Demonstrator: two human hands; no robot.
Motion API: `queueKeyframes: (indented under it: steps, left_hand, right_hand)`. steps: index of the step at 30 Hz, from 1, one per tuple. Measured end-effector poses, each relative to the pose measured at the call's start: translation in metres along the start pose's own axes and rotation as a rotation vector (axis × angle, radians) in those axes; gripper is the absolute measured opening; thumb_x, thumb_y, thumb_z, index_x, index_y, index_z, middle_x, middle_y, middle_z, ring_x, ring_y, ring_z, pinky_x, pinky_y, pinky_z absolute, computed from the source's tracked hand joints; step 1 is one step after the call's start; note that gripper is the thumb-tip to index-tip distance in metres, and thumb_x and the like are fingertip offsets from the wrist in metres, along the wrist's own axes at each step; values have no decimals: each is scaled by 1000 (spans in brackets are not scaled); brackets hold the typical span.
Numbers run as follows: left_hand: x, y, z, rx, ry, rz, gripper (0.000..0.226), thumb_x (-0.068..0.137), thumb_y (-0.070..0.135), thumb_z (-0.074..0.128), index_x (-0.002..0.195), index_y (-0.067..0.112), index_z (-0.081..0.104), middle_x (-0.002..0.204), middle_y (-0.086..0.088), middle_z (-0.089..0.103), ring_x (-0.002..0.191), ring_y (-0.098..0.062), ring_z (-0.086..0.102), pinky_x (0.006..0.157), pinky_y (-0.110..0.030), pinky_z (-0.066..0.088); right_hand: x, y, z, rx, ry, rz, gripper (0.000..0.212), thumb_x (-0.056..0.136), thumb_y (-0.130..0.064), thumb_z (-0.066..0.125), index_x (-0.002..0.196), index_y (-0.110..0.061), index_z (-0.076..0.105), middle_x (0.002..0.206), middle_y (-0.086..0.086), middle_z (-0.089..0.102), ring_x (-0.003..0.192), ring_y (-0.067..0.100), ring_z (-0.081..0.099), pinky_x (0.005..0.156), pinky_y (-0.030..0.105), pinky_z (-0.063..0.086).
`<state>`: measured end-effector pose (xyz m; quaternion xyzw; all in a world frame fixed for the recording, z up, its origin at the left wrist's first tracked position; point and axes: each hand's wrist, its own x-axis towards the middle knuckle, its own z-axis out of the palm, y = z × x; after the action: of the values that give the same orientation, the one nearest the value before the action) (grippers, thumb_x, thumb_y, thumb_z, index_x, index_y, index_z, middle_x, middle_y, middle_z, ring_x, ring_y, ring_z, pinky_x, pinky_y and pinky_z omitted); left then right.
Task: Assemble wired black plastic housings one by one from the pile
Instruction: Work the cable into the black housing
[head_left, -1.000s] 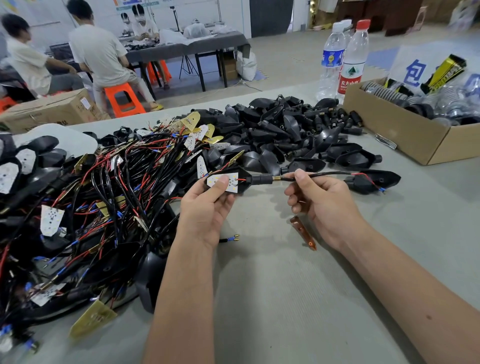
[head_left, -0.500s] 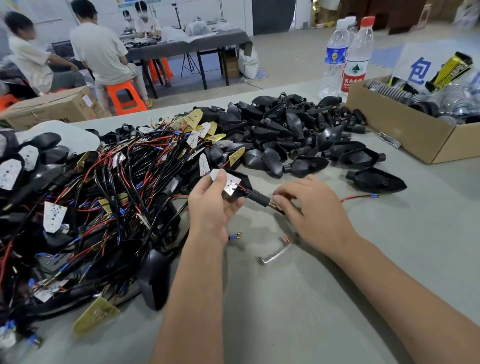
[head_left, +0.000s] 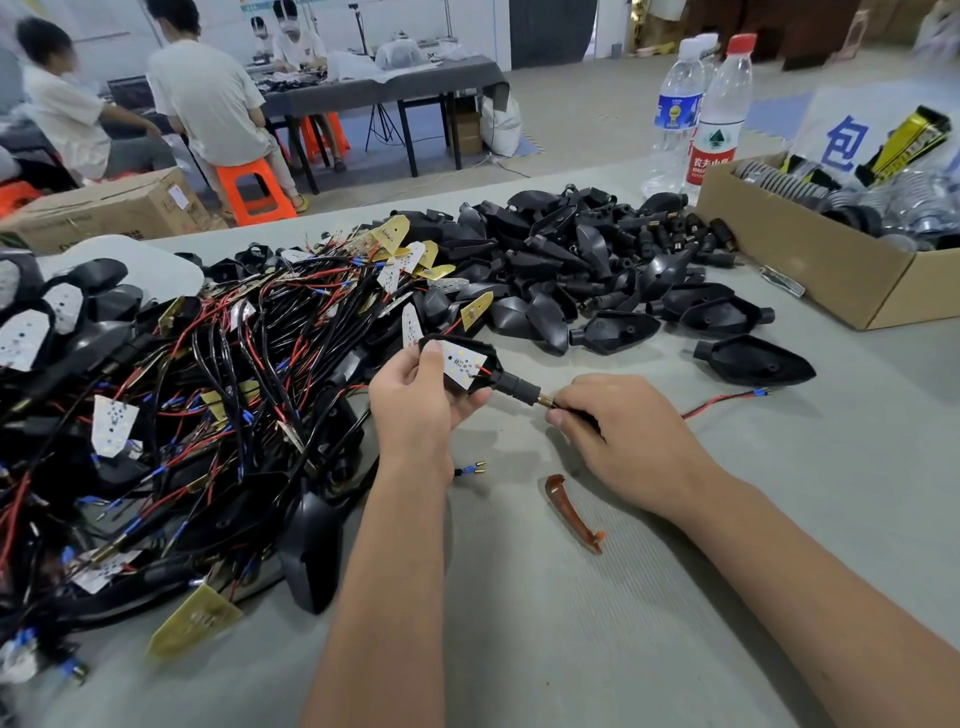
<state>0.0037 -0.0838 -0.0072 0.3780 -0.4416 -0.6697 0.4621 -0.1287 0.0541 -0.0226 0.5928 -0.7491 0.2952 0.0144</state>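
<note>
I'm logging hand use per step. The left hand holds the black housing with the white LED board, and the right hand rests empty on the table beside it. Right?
Not quite. The left hand does hold the black housing with the white LED board, but the right hand is not empty: in the head view it pinches the black cable just behind the housing's brass tip.

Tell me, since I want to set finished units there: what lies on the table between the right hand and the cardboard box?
In the head view, one empty black housing and a red-black wire end lie between the right hand and the cardboard box.
</note>
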Motion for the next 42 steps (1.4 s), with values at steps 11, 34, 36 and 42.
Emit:
queueKeyframes:
  steps: [11,34,36,42]
  left_hand:
    - [6,10,-12,-55,77,32,19,105,14,59,91,3,66,92,-14,69,77,-25,69,57,-26,59]
    - [17,18,-28,-142,235,128,24,105,14,58,82,10,59,76,-5,65,59,-13,63,55,-23,57]
    - [18,19,-29,-143,237,125,23,105,14,58,82,10,60,77,-5,65,58,-13,64,55,-23,57]
    - [18,19,-32,-126,241,113,22,105,16,59,85,8,60,79,-5,65,61,-14,64,58,-23,58]
  right_hand:
    - [-2,0,-9,47,24,-2,35,102,-46,48,99,-24,75,87,-11,72,83,10,63,75,38,50]
    - [-7,38,-43,132,-83,95,23,104,-16,58,95,-20,80,71,-21,58,78,-6,55,70,14,34]
    - [-9,38,-45,215,-94,102,23,103,-17,59,96,-24,80,62,-20,55,67,0,52,64,14,35]
    - [-10,46,-47,294,-156,169,27,105,-17,55,99,-31,78,58,-4,46,54,7,38,55,24,30]
